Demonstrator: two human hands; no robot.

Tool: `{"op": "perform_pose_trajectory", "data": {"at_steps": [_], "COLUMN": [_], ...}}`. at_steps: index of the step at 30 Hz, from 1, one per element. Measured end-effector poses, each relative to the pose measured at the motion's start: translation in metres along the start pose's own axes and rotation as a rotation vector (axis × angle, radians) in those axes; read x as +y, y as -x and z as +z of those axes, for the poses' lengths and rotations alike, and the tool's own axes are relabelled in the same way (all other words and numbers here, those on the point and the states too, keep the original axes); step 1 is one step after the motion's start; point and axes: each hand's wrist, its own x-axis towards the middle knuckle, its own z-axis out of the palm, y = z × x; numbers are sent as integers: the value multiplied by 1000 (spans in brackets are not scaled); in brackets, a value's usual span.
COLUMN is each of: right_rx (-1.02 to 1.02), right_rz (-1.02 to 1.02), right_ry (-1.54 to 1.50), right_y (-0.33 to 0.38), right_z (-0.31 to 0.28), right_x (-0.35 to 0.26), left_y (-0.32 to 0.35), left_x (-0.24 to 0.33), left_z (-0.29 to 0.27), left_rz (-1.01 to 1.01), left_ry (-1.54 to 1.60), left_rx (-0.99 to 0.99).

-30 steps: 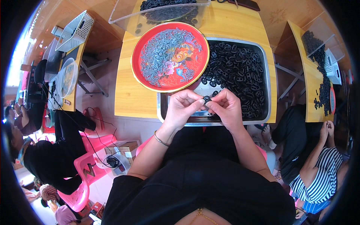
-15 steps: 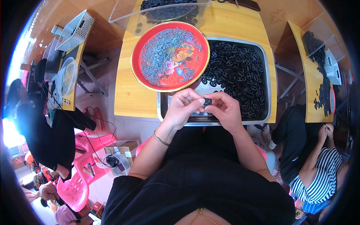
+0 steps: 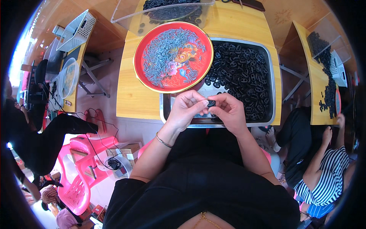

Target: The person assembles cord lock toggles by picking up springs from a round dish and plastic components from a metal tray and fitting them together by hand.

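Between my fingertips is a small black oval piece (image 3: 211, 103), apparently of the same sort as the black pieces with holes (image 3: 244, 72) heaped in the metal tray (image 3: 271, 87). My left hand (image 3: 187, 108) pinches it from the left. From the right, the thumb and forefinger of my right hand (image 3: 230, 111) close on it too. Both hands are over the tray's near edge. Just beyond them a round red tray (image 3: 138, 76) with a flower pattern and gold rim overlaps the metal tray's left part. Many small grey screw-like pins (image 3: 160, 53) lie in it.
A clear plastic bin (image 3: 126, 13) with more black pieces stands at the far side of the wooden table (image 3: 133, 103). To the right, a person in a striped top (image 3: 324, 179) sits at another table (image 3: 305, 42). Pink chairs (image 3: 80, 179) and loose cables (image 3: 95, 149) are at left.
My hands and the black piece stay almost in place. At left, the person in dark clothes has shifted toward the edge. The striped-top person's hands have parted, one reaching up to the table.
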Motion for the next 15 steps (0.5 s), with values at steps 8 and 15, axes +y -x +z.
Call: {"op": "perform_pose_trajectory", "data": {"at_steps": [8, 15], "right_rx": [-5, -7], "right_rz": [2, -30], "right_ry": [27, 19], "right_y": [1, 2], "right_z": [0, 2], "right_x": [1, 4], "left_y": [1, 2], "left_x": [0, -1], "left_z": [2, 0], "left_rz": [5, 36], "left_ry": [-15, -11], "left_rx": [21, -8]}}
